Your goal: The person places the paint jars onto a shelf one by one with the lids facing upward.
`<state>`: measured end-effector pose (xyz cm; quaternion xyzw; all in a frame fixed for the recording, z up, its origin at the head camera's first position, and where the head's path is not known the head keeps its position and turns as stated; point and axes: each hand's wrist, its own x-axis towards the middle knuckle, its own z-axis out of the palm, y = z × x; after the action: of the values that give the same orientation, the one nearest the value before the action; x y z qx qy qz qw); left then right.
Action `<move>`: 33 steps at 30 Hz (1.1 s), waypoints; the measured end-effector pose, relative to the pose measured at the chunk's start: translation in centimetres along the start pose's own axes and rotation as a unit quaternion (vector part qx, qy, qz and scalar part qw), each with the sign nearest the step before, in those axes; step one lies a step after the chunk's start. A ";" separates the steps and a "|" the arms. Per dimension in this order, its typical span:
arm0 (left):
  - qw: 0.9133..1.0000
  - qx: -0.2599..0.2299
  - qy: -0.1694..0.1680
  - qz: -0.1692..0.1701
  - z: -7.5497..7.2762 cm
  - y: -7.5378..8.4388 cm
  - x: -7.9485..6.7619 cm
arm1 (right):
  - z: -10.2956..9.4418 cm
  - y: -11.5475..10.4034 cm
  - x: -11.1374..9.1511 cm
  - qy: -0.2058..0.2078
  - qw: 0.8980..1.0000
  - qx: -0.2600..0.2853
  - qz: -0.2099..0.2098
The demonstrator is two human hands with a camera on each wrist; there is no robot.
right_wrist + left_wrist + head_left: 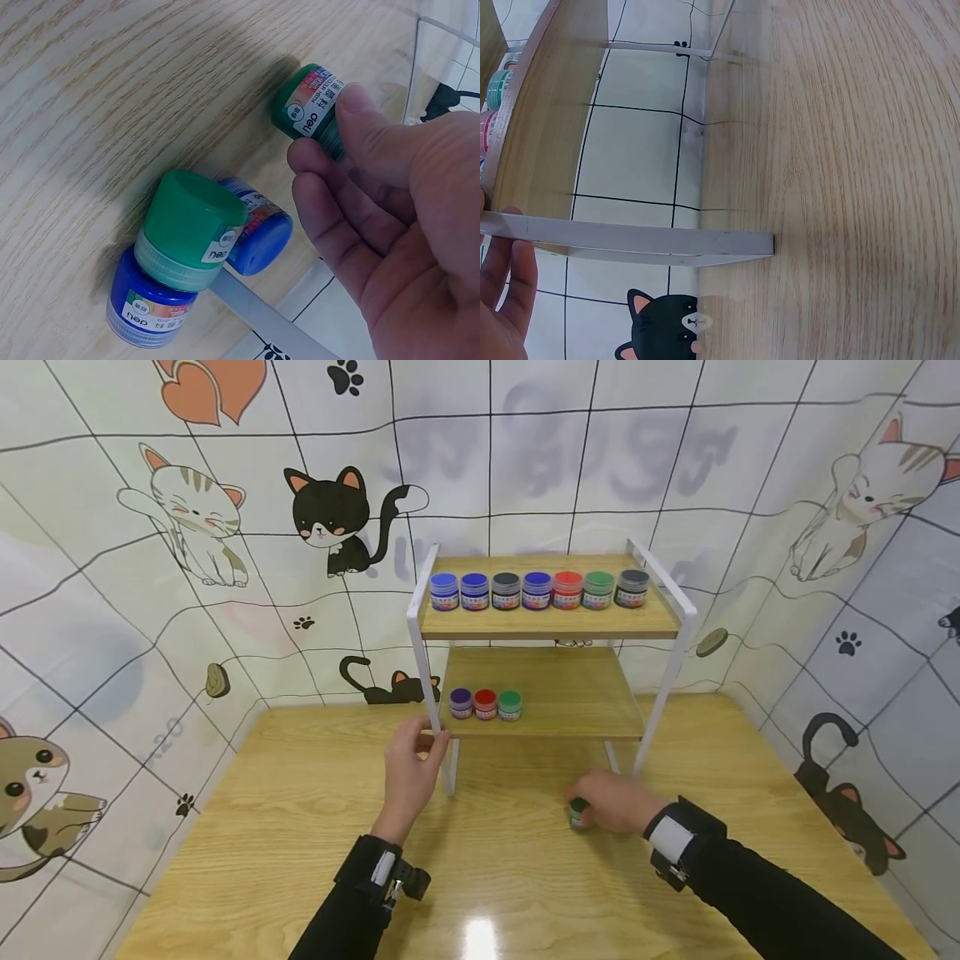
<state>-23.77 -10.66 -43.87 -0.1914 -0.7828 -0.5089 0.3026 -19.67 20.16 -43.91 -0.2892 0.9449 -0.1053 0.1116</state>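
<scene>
Low over the wooden table, my right hand pinches a small green paint jar between thumb and fingers. Beside it in the right wrist view are another green paint jar, a blue one at its base and a second blue one behind; my hand hides these in the head view. My left hand holds the white left upright of a two-tier shelf, close to the lower board. On that board stand purple, red and green jars.
A row of several paint jars in blue, black, red and green lines the shelf's top board. The table runs back to walls covered with a cat-patterned sheet. The shelf's right upright stands behind my right hand.
</scene>
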 end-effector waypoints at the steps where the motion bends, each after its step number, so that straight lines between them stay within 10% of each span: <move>1: 1.000 0.001 0.001 0.000 0.0 0.0 0.0 | 0.0 0.0 0.0 0.001 1.000 0.000 0.000; 25: 1.000 -0.003 0.006 0.011 0.0 0.0 -0.1 | -5.1 -3.7 0.1 0.020 1.000 -0.001 -0.010; 33: 1.000 -0.002 0.010 0.020 -0.7 2.8 0.4 | -7.9 -5.1 0.3 0.013 1.000 0.006 -0.010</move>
<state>-22.16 -10.16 -41.55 -0.2027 -0.7744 -0.5066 0.3205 -19.36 16.89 -35.10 -0.2965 0.9427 -0.1157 0.0997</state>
